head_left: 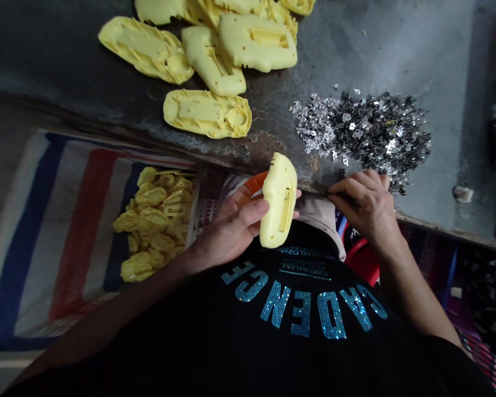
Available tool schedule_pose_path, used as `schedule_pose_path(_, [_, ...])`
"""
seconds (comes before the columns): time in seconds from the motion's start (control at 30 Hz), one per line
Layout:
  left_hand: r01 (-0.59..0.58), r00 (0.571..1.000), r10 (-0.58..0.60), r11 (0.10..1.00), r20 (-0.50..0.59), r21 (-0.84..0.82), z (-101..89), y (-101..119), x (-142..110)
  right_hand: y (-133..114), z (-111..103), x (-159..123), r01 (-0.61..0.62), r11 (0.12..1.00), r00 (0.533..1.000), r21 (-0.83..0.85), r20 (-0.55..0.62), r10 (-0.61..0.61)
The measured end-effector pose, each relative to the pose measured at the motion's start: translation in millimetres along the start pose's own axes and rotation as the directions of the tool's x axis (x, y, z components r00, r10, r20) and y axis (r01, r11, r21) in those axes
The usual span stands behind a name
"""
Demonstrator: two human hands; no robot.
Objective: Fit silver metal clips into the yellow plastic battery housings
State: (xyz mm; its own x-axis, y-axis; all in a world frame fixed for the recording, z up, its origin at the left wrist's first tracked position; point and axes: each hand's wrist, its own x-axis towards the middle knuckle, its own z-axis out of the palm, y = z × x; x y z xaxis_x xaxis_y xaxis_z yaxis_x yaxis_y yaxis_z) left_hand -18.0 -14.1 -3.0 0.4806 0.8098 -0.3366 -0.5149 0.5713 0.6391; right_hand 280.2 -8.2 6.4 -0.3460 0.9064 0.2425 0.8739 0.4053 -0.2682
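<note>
Plastic housing (279, 201), one, in left hand (231, 220)

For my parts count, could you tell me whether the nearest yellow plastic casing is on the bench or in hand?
In hand: the left hand grips the yellow plastic casing, off the bench.

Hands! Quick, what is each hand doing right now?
Left hand: closed, holding a yellow plastic shell.
Right hand: pinched closed, holding a thin dark thing, too small to tell what.
</note>
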Motion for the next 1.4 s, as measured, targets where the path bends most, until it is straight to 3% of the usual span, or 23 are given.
schedule_pose_path(0.3, [-0.010,0.997,0.013,0.999,0.071,-0.045,11.7,1.4,3.7,9.3,-7.7,31.0,-0.086,0.994,0.991,0.067,-0.097,0.092])
schedule_pose_path(0.57, [0.024,0.998,-0.021,0.999,0.067,-0.039,7.8,-2.4,6.9,19.7,-23.8,18.6,-0.164,0.986,0.973,0.022,-0.163,0.165])
schedule_pose_path(0.83, [0.007,1.000,-0.005,0.998,0.030,-0.055,7.4,-2.6,6.3,1.4,0.6,38.1,-0.012,0.990,1.000,-0.142,-0.003,0.011])
schedule_pose_path(1.1, [0.033,0.998,-0.029,0.997,0.057,-0.066,6.8,1.9,5.5,-4.8,9.0,58.7,-0.012,0.979,1.000,-0.203,-0.010,0.010])
schedule_pose_path(1.2, [0.080,0.990,-0.069,0.993,0.122,-0.092,7.2,0.4,6.7,-11.5,-2.8,58.7,-0.024,0.998,1.000,-0.051,-0.014,0.024])
schedule_pose_path(1.27, [0.128,0.978,-0.107,0.986,0.181,-0.111,8.1,-1.1,8.1,-22.2,-12.0,54.3,-0.027,0.973,0.999,0.229,-0.020,0.032])
schedule_pose_path(1.33, [0.166,0.962,-0.134,0.979,0.238,-0.120,9.5,-2.5,9.6,-35.3,-17.6,47.5,-0.036,0.833,0.998,0.552,-0.025,0.060])
schedule_pose_path(1.4, [0.201,0.945,-0.163,0.973,0.282,-0.113,10.9,-3.0,10.8,-46.3,-18.0,40.5,-0.034,0.689,0.996,0.724,-0.031,0.082])
